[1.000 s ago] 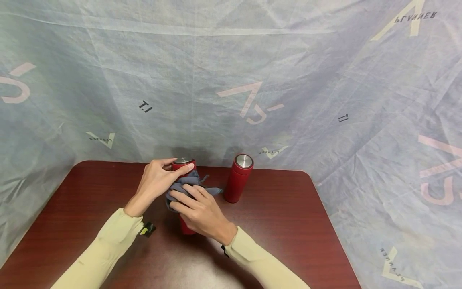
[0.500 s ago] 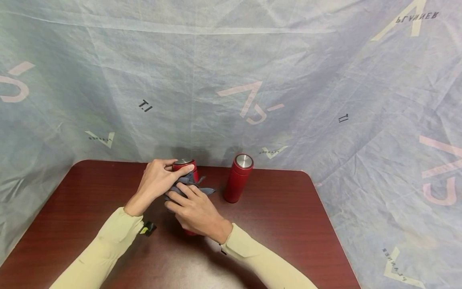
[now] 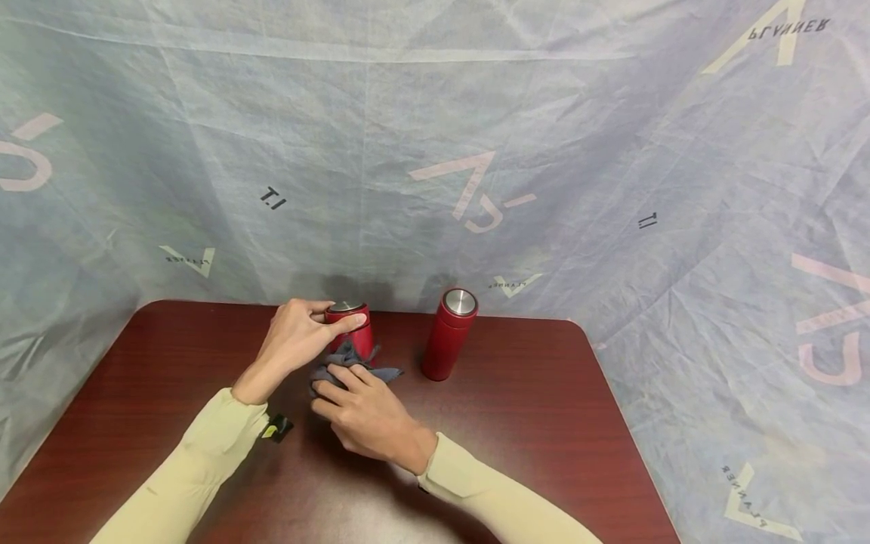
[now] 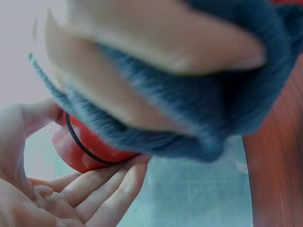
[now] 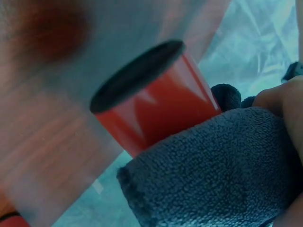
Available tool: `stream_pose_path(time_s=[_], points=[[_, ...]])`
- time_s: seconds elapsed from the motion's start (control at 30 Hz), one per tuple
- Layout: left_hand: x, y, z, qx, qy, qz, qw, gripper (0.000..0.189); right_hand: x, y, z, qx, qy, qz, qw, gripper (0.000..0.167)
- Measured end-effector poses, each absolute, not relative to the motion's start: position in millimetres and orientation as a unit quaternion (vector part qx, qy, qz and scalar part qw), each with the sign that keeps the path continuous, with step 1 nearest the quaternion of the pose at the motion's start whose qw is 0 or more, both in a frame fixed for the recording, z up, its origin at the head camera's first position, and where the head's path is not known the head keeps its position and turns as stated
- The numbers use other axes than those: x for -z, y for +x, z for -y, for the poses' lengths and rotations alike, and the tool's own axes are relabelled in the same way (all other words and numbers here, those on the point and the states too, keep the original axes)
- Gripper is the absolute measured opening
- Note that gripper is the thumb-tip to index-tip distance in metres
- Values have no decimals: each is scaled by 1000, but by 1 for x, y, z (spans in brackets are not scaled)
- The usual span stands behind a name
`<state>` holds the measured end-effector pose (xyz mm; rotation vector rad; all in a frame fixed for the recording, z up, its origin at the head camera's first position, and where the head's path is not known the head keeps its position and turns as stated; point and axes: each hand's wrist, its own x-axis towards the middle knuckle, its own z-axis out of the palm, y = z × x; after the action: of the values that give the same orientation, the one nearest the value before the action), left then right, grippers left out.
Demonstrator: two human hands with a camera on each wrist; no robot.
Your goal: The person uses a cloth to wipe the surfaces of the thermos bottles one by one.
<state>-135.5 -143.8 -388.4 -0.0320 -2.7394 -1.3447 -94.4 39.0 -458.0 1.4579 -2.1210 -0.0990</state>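
Observation:
A red thermos flask [image 3: 363, 342] with a steel-topped lid is held by its top end in my left hand [image 3: 294, 344], thumb on the near side. My right hand [image 3: 374, 417] grips a blue-grey cloth [image 3: 390, 374] wrapped against the flask's body, below the left hand. In the right wrist view the thick cloth [image 5: 208, 165] covers the middle of the flask, and its dark base sticks out, raised over the table. The left wrist view shows the right fingers blurred over the cloth [image 4: 265, 109], with the left palm and fingers under the red lid end [image 4: 83, 146].
A second red thermos flask [image 3: 446, 344] stands upright on the brown wooden table [image 3: 530, 423], to the right of the hands. Behind the table's far edge hangs a pale printed fabric sheet [image 3: 367, 151], which also runs along both sides.
My right hand and the cloth have slid down the flask, away from the lid, so more of its red upper body shows. My left hand and the second flask have stayed put.

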Motion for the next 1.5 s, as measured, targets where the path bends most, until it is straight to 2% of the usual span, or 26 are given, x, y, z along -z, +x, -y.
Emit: stream_pose_path(time_s=[0.4,0.87,1.5], points=[[388,-138,147,437,-1,899,40,94,475,-79,-44,59,552,796,240,23],[383,-137,150,441,-3,897,36,93,496,-65,-50,77,589,778,203,16],[387,-132,144,444,-12,895,44,88,477,-81,-44,43,552,798,239,21]])
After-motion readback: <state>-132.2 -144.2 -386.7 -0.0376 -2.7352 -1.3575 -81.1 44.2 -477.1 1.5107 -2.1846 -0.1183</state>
